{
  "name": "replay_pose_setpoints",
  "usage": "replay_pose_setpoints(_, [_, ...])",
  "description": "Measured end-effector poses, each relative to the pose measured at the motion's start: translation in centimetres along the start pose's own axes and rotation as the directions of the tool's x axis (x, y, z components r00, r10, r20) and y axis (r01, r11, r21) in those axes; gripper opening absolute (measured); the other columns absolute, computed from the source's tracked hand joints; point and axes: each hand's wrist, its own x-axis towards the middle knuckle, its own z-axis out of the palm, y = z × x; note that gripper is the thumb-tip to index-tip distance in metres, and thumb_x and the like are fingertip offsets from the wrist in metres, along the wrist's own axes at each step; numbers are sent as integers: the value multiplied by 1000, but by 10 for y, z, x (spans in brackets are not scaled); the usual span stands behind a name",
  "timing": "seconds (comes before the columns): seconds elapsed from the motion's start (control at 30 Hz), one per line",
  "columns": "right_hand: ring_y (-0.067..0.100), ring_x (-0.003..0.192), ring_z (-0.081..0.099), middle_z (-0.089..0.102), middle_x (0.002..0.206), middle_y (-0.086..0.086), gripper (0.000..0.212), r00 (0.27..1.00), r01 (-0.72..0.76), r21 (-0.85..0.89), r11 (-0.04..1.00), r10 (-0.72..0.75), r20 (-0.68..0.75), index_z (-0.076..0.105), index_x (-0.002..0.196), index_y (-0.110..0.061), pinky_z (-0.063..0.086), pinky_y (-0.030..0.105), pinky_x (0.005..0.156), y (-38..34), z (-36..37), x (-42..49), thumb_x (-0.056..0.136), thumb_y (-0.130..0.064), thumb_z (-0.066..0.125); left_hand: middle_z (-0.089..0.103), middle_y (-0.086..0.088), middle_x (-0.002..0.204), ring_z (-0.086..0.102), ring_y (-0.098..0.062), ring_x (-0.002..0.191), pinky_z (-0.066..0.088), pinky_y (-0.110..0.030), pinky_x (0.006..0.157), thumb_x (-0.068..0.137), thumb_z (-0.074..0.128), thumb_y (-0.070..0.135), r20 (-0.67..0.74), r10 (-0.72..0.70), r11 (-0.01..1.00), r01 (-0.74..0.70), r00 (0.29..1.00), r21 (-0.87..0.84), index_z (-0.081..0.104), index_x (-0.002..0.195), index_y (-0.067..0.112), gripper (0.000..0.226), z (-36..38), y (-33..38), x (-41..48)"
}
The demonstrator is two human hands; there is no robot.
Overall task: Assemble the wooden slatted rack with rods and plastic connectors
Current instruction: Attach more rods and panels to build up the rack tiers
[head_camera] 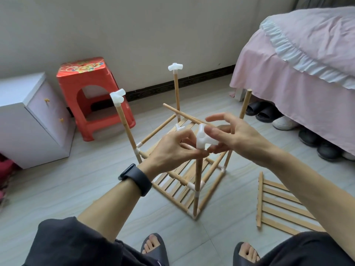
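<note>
My left hand (172,148), wrist bent inward, pinches the near-corner upright rod (198,173) just under the white connector (203,139). My right hand (236,137) grips that connector, index finger stretched forward. The rack (211,191) stands mid-floor (96,179).

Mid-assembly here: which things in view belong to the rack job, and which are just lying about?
Job: white plastic connector pinched by left hand and right hand, near upright rod, rack frame, loose rod, spare slatted panel.
Lying about: red stool, white cabinet, bed, shoes.
</note>
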Motion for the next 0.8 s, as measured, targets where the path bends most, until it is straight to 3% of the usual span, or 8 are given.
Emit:
replay_pose_setpoints(0.17, [23,84,76,76,101,7,38,991,134,-151,979,-134,11,71,119,-18,63,40,81,12,-7,-5,85,-33,74,74,-2,93,74,-16,84,61,-46,76,76,86,37,-79,72,995,-67,994,71,67,94,12,37,11,-2,0])
replay_pose_setpoints(0.3, [20,90,75,78,100,-3,19,987,160,-138,977,-155,44,75,109,-30,62,35,83,13,-13,-5,91,-25,70,76,-4,96,75,-16,87,61,-43,82,80,84,32,-39,23,1000,-24,999,-8,69,101,11,33,9,-3,-2])
replay_pose_setpoints(0.4, [22,94,72,75,111,-8,24,987,155,-201,967,-144,68,74,118,-35,61,37,83,16,-16,-3,98,-25,63,77,-2,101,74,-16,93,60,-41,86,81,79,35,-17,20,999,-21,1000,-35,74,112,17,36,6,-2,-5])
replay_pose_setpoints(0.53, [22,92,69,66,125,-11,26,987,138,-191,972,-118,111,73,120,-31,61,39,82,17,-9,6,103,-20,56,78,-2,101,75,-17,94,60,-41,89,78,82,27,-51,26,997,-29,998,-71,77,106,12,32,8,-4,-8])
replay_pose_setpoints(0.7, [10,79,67,64,122,-11,26,984,140,-147,979,-122,126,73,119,-26,60,39,79,19,-5,8,104,-18,54,78,-4,99,74,-18,96,59,-42,90,80,82,22,-73,63,996,-67,995,-65,77,107,9,31,9,-10,-11])
replay_pose_setpoints(0.8, [31,91,69,67,126,-4,26,980,185,-172,967,-168,111,72,121,-30,61,47,76,23,-5,8,104,-22,55,78,0,97,75,-12,92,61,-35,84,80,82,24,-97,135,991,-133,986,26,78,107,11,30,12,-10,-13])
